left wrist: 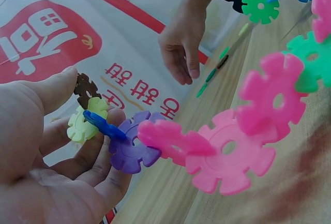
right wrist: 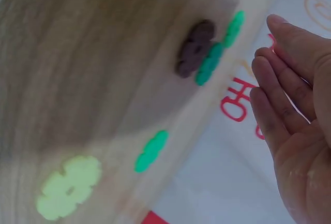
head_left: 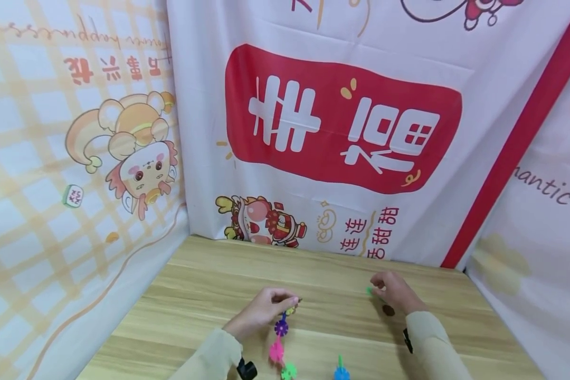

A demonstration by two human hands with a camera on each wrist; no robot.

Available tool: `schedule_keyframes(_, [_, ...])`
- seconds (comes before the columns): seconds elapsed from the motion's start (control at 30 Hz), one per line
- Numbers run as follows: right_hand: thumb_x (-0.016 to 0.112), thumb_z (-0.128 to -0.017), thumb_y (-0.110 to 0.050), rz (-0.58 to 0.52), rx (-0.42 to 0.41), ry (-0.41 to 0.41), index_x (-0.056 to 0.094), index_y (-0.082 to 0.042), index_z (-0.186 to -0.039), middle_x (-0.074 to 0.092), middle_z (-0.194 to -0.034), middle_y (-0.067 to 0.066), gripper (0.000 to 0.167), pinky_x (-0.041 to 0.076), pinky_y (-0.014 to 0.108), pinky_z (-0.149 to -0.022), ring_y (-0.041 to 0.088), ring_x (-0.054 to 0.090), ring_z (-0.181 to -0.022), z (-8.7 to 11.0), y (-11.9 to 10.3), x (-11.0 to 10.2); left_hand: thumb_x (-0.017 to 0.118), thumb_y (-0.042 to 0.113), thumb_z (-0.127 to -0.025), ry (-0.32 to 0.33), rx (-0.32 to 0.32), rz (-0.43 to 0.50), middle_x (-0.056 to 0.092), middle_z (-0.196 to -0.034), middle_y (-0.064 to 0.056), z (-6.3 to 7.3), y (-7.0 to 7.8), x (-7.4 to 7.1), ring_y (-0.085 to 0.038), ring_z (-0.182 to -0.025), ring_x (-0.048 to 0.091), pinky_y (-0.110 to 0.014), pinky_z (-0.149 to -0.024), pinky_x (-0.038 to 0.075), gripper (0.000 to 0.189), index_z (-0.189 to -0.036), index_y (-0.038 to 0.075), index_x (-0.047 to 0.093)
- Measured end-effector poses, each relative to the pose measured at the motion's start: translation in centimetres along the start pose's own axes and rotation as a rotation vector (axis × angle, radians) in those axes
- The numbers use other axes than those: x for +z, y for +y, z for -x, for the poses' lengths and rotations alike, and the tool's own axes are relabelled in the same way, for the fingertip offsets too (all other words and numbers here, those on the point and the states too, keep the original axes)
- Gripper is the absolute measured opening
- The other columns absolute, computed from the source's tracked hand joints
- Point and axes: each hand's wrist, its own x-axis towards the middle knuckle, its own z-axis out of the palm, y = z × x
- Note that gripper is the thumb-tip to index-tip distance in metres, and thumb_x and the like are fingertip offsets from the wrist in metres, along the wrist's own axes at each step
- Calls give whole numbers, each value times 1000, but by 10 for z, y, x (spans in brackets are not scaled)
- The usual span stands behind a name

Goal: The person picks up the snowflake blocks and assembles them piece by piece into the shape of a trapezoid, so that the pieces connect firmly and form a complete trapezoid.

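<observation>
My left hand (head_left: pixel 265 309) holds one end of a chain of notched plastic snowflake discs. Thumb and fingers pinch a brown disc (left wrist: pixel 88 90) there, beside a pale yellow disc (left wrist: pixel 77 125). Onward run a blue disc (left wrist: pixel 101 124), a purple disc (left wrist: pixel 133 157), pink discs (left wrist: pixel 227 169) and a green disc (left wrist: pixel 313 61). Over the far right of the table, my right hand (head_left: pixel 394 289) has its fingers loosely extended and nothing in them. Near it lie a loose brown disc (right wrist: pixel 195 48) and several green discs (right wrist: pixel 151 151); a pale yellow disc (right wrist: pixel 68 188) lies farther off.
At the table's near side, a blue disc (head_left: pixel 342 373) has a green disc (head_left: pixel 340 361) standing from it. Printed cloth walls enclose the wooden table (head_left: pixel 209 279): a checked one (head_left: pixel 43 158) at left, a white one (head_left: pixel 199 132) behind, another (head_left: pixel 541 232) at right.
</observation>
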Motion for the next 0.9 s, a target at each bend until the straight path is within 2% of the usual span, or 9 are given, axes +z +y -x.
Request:
schedule_keyframes(0.23, [81, -91, -5, 0, 39, 10, 74, 2, -111, 78, -105, 15, 22, 64, 45, -85, 27, 74, -96, -3, 9, 14, 70, 41, -101, 4, -2, 8, 72, -105, -3, 0, 1, -1, -16, -89, 61, -24, -74, 54, 35, -121, 13, 75])
schedule_keyframes(0.43, [82, -89, -1, 33, 33, 24, 76, 1, -104, 78, -98, 11, 17, 63, 42, -81, 22, 73, -91, -4, 12, 22, 69, 41, -102, 3, -3, 20, 74, -108, -4, 2, 1, -1, -15, -95, 64, -24, -80, 56, 37, -122, 11, 75])
schedule_keyframes(0.57, [86, -85, -2, 2, 67, 19, 76, -1, -98, 76, -92, 7, 17, 62, 40, -78, 18, 69, -86, -3, 7, 21, 69, 40, -102, 1, -5, 22, 74, -110, -4, 4, 2, 0, -15, -97, 65, -25, -83, 56, 37, -123, 10, 75])
schedule_keyframes(0.67, [85, -85, -2, -27, 75, 21, 75, -3, -89, 74, -85, 4, 11, 59, 33, -72, 14, 65, -80, -2, 1, 17, 68, 39, -102, 3, -2, 18, 74, -108, -4, 4, 2, -1, -15, -93, 64, -25, -80, 55, 36, -123, 10, 75])
schedule_keyframes(0.77, [81, -89, -2, -58, 76, 26, 74, -6, -82, 71, -79, 1, 11, 53, 27, -65, 11, 60, -73, 1, -7, 13, 68, 39, -103, 4, -3, 17, 73, -105, -3, 4, 2, -2, -15, -90, 62, -24, -76, 54, 36, -123, 10, 75])
schedule_keyframes(0.9, [77, -96, -9, -106, 49, 24, 74, -9, -82, 70, -77, -2, 14, 48, 23, -60, 9, 56, -68, 7, -21, 6, 68, 39, -103, 7, -7, 18, 74, -107, -4, 5, 5, 0, -15, -93, 63, -26, -81, 55, 37, -123, 9, 74])
